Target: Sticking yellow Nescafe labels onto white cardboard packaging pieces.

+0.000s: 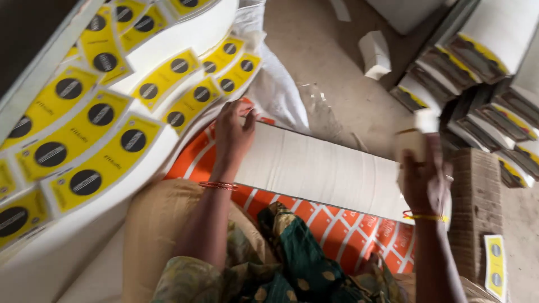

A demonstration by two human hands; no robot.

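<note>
Near: patterned green clothing, cut off at the lower edge. Right hand, blurred, closes around a pale paper wad whose outline is indistinct. Left hand rests fingers-spread, gripping nothing, on the left end of a long white stack of sheets lying on orange printed sheets. Far left: curved yellow label sheets.

Matt white paper stack with a finely ribbed edge; glossy yellow printed card sheets; smooth orange printed sheet; rough bare concrete floor; patterned woven cloth garment.
</note>
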